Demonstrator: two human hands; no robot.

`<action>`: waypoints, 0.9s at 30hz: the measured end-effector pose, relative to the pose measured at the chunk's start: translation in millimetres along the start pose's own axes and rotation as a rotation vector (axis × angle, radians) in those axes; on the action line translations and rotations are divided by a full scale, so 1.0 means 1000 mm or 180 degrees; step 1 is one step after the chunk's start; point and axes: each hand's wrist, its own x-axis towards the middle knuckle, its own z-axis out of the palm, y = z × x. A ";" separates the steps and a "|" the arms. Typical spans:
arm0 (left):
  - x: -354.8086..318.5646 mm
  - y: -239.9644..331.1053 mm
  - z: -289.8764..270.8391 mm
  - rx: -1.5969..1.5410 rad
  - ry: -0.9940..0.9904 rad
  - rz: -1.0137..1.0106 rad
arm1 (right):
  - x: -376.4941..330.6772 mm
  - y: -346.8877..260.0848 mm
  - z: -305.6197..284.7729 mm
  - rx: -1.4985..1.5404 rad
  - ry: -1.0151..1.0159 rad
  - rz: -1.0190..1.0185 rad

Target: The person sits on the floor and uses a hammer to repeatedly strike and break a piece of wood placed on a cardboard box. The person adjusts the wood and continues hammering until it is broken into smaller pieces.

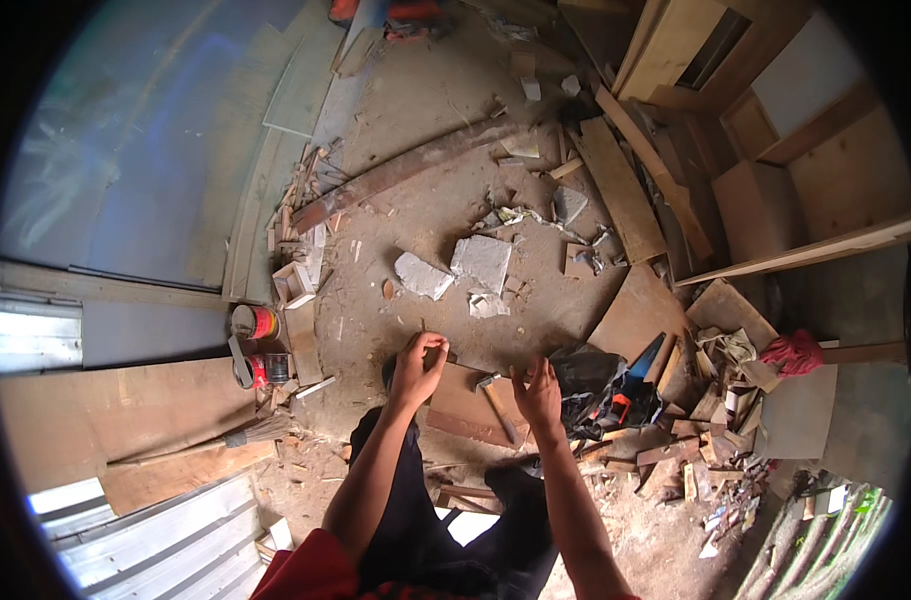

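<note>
My left hand (419, 372) hovers over the left edge of a brown wooden board (454, 412), its fingers curled in and the thumb pressed to them. Whatever it pinches, if anything, is too small to make out. My right hand (540, 392) is raised beside the board's right edge, fingers loosely bent and apart, with nothing visible in it. Between the two hands a hammer (500, 410) lies slantwise on the board, its dark head toward the far side and its wooden handle toward me.
Broken pale slabs (483, 262) lie ahead on the dirt floor, with a long plank (401, 172) beyond. Red-and-black cans (264, 322) and a broom (246, 434) are at left. To the right are a dark bag (586, 375), a saw (644, 362) and heaped wood scraps (686, 450).
</note>
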 end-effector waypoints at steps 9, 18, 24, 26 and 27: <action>0.113 -0.037 -0.082 -0.0681 -0.1519 -0.0403 | 0.111 -0.093 0.012 -0.0361 -0.0445 0.0380; 0.282 -0.048 -0.239 -0.0284 -0.1209 -0.0806 | 0.279 -0.190 0.072 -0.0095 -0.0524 0.0702; 0.382 -0.049 -0.262 -0.0203 -0.0883 -0.0618 | 0.426 -0.219 0.036 -0.0165 -0.0246 0.0569; 0.413 -0.038 -0.262 -0.0135 -0.0942 -0.0622 | 0.469 -0.219 0.030 -0.0101 -0.0062 0.0461; 0.427 -0.037 -0.256 -0.0152 -0.0926 -0.0614 | 0.488 -0.212 0.033 -0.0002 -0.0061 0.0540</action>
